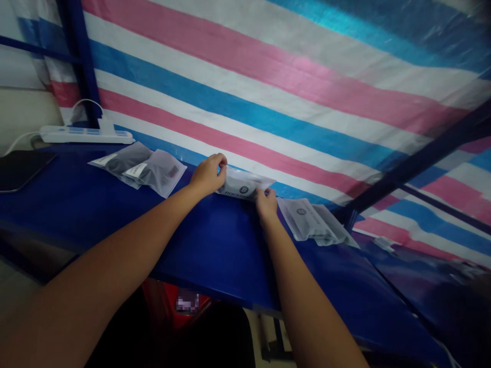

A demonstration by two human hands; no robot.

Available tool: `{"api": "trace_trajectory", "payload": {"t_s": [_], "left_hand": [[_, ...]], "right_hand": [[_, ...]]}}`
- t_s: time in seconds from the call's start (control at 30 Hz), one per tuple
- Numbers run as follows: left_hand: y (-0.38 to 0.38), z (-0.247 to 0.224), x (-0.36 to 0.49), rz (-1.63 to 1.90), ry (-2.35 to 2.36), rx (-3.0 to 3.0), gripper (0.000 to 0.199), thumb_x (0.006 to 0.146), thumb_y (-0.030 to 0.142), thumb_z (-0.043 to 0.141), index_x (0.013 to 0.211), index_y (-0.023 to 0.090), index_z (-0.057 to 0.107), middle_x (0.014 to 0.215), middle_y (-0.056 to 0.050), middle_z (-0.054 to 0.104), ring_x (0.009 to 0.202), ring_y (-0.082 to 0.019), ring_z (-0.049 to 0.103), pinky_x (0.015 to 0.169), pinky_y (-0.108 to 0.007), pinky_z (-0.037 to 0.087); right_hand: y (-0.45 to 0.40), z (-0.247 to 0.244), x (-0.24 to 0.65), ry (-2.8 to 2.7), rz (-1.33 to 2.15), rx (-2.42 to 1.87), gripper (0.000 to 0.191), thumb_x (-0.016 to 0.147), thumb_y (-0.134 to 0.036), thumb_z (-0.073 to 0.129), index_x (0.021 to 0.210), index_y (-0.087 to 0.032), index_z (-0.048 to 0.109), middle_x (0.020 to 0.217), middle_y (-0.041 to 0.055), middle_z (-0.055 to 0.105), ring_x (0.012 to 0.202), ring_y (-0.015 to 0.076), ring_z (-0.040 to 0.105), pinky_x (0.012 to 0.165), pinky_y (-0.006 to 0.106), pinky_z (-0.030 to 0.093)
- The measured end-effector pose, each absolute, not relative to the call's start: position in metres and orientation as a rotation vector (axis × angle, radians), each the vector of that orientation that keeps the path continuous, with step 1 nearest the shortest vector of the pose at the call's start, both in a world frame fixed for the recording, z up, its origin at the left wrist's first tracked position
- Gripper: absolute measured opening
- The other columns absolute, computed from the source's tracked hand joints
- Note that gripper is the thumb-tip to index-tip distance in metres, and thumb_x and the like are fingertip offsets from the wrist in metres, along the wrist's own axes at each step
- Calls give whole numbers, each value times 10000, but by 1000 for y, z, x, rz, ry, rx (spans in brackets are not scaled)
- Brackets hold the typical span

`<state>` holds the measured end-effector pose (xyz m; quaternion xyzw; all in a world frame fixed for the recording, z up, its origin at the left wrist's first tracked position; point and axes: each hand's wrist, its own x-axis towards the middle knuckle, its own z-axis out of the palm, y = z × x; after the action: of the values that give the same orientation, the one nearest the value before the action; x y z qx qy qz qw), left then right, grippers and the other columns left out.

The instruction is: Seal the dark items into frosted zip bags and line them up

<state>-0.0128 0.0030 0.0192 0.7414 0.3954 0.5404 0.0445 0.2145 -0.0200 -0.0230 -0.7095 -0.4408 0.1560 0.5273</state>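
Observation:
A frosted plastic bag (pixel 245 184) with dark lettering and a round logo lies at the back of the blue table, dark contents showing through. My left hand (pixel 210 174) has its fingers curled at the bag's upper left corner. At the lower right end, my right hand (pixel 266 203) pinches the bag's edge. To the left, two similar frosted bags (pixel 161 171) with dark contents and white labels overlap. On the right, more frosted bags (pixel 305 219) lie overlapping, the nearest with the same round logo.
A white power strip (pixel 86 135) with a plugged-in charger stands at the table's back left. Next to it lies a dark flat device (pixel 23 168). A striped plastic sheet (pixel 245 97) hangs behind the blue table (pixel 226 245). Under the front edge is a red stool (pixel 172 301).

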Motion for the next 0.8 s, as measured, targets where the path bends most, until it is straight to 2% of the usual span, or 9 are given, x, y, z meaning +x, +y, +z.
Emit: {"api": "trace_trajectory", "payload": {"t_s": [0.37, 0.6, 0.8], "left_hand": [[6, 19, -12, 1660, 1220, 2205, 102, 863, 151, 587, 919, 235, 590, 880, -34, 673, 769, -185, 586, 765, -348, 486], [6, 18, -12, 1706, 1154, 2267, 77, 869, 153, 564, 892, 226, 570, 898, -33, 642, 798, -175, 572, 819, -341, 472], [5, 20, -12, 1677, 1197, 2231, 94, 851, 142, 579, 883, 228, 559, 867, -28, 657, 758, -176, 570, 773, -340, 476]], "right_hand": [[-22, -21, 213, -1047, 354, -1715, 361, 806, -509, 580, 1045, -238, 584, 1019, 59, 723, 914, 238, 673, 835, 345, 508], [-21, -22, 214, -1055, 353, -1701, 352, 809, -492, 585, 1054, -239, 591, 1040, 63, 728, 920, 234, 678, 845, 340, 511], [-20, -23, 215, -1048, 355, -1695, 384, 806, -512, 581, 1067, -230, 587, 1063, 70, 719, 941, 240, 673, 864, 350, 504]]}}
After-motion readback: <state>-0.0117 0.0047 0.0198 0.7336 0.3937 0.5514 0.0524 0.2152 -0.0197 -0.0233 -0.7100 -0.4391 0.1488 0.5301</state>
